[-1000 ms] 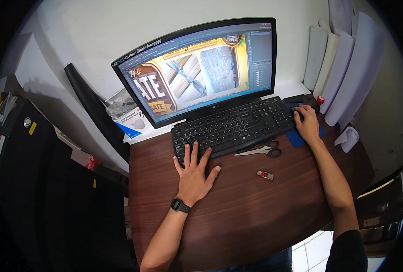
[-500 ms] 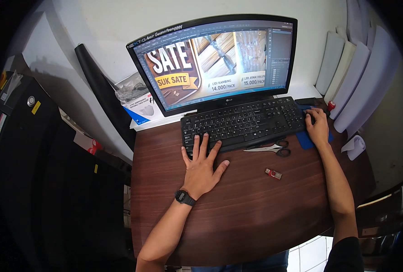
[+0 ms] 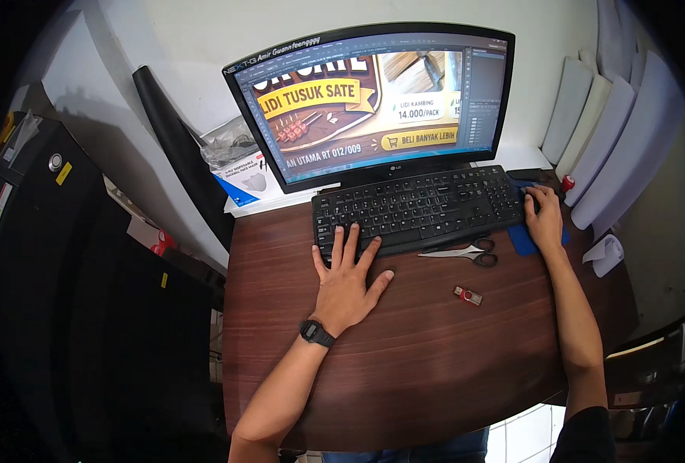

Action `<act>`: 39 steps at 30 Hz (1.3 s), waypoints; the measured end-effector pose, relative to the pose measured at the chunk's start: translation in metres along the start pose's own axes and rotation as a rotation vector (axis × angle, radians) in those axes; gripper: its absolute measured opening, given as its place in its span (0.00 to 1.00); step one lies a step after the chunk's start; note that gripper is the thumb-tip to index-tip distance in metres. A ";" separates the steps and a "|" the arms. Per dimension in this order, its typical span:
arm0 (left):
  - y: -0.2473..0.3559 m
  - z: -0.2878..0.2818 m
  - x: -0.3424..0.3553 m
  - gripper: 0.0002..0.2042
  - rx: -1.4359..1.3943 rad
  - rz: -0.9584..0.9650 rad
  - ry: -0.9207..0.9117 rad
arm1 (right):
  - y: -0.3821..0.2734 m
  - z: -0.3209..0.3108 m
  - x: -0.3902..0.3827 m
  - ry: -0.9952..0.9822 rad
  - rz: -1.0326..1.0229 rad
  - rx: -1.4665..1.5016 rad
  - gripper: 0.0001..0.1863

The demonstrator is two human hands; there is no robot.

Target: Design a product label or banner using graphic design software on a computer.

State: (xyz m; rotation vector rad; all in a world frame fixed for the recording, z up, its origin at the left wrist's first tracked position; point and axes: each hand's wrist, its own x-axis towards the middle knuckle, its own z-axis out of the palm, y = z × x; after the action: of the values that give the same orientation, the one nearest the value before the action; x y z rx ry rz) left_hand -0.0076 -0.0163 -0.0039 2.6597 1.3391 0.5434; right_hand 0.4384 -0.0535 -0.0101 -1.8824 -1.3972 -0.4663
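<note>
My left hand (image 3: 344,289), wearing a black digital watch (image 3: 316,332), rests with spread fingers on the lower left keys of the black keyboard (image 3: 420,208). My right hand (image 3: 544,216) curls over a dark computer mouse at the keyboard's right end. Most of that mouse is hidden under the fingers. Beneath it lies a blue mouse pad (image 3: 522,240). Behind the keyboard stands a black monitor (image 3: 369,108), its screen filled with an enlarged food-themed banner design in brown, cream and yellow, with tool panels along the edges.
Scissors (image 3: 466,252) lie just below the keyboard, with a red and silver USB stick (image 3: 468,295) nearer me on the brown desk (image 3: 427,370). A box of face masks (image 3: 246,181) sits left of the monitor. Rolled sheets (image 3: 612,131) lean at the right; a black machine (image 3: 88,293) stands left.
The design on the screen has shifted up and to the right, so its lower left part now shows. My head view has moved slightly. Both hands keep their places.
</note>
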 end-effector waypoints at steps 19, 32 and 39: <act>-0.001 -0.001 0.000 0.34 -0.013 0.007 -0.001 | -0.002 -0.003 0.000 -0.026 0.042 -0.025 0.12; -0.001 0.000 0.000 0.34 -0.030 0.011 0.008 | 0.003 -0.001 0.000 -0.017 0.019 -0.012 0.12; 0.004 -0.002 -0.001 0.33 0.057 0.070 0.118 | -0.025 -0.005 -0.004 0.038 -0.138 -0.184 0.26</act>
State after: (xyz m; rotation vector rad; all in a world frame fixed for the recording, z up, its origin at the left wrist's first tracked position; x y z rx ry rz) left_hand -0.0053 -0.0197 -0.0014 2.7687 1.3138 0.6904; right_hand 0.4142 -0.0568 -0.0012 -1.9173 -1.5083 -0.7161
